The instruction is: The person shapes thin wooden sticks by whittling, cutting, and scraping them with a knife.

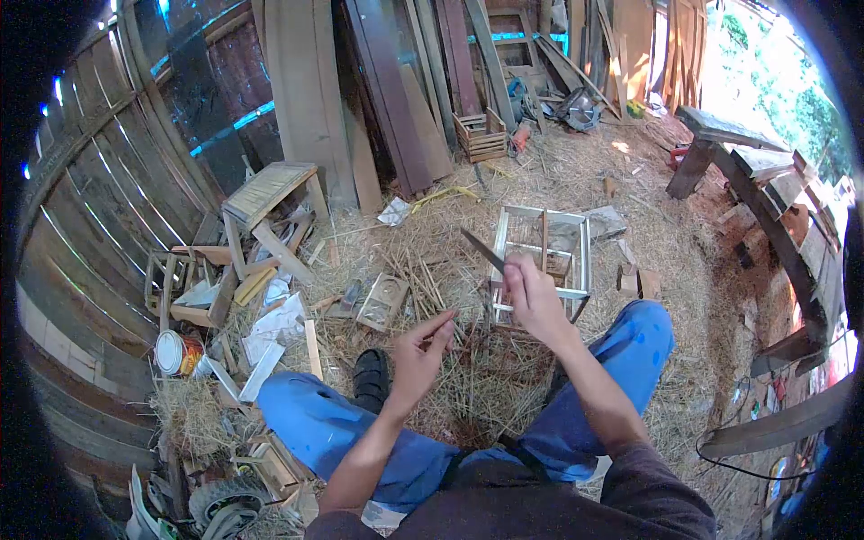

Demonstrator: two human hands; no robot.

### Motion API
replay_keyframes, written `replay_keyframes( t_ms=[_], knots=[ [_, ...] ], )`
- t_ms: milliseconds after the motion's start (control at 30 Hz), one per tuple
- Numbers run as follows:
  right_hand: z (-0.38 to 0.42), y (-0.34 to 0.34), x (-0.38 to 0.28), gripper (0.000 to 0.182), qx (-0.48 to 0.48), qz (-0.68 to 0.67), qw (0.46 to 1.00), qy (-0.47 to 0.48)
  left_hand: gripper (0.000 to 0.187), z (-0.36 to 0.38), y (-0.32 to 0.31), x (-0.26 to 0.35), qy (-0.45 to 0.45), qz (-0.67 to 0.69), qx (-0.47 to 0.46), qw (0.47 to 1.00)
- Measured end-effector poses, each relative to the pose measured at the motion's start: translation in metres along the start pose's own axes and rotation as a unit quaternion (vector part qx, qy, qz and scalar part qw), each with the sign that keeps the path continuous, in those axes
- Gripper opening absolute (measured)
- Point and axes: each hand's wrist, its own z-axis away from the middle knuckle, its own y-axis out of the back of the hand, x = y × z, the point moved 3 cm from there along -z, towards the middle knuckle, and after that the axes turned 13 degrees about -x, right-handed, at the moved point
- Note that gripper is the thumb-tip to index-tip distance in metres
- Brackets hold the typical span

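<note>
A knife (483,249) with a dark blade is gripped in my right hand (533,292), its blade pointing up and to the left. My left hand (423,346) is raised over the straw between my knees, fingers pressed together; whatever they may hold is too small to make out. Just behind my right hand stands a light wooden frame (583,247) with open sides. Thin sticks (430,288) lie loose on the ground beyond my left hand. A small wooden piece with round shapes (382,301) lies to the left of them.
A small wooden table (270,189) stands at the left above scrap wood, with a paint can (171,353) nearby. Tall boards (387,90) lean on the back wall beside a slatted crate (481,135). A rough wooden bench (765,207) runs along the right.
</note>
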Motion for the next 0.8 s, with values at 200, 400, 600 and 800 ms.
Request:
replay_keyframes(
  t_ms=[200,400,600,800],
  knots=[
    [0.009,-0.027,0.001,0.011,0.029,0.065,0.996,0.062,0.03,0.001,-0.002,-0.008,0.013,0.04,-0.002,0.999],
    [0.0,-0.017,0.002,0.009,0.075,0.076,0.993,0.053,0.029,0.002,-0.006,0.0,0.045,0.101,-0.028,0.993],
    [-0.007,-0.01,-0.003,0.011,0.073,0.05,0.996,-0.003,0.029,0.002,-0.006,0.003,0.051,0.089,-0.026,0.994],
    [-0.01,0.002,0.0,0.012,0.099,-0.009,0.995,-0.015,0.028,-0.002,-0.004,-0.011,-0.009,0.06,-0.019,0.998]
  ],
)
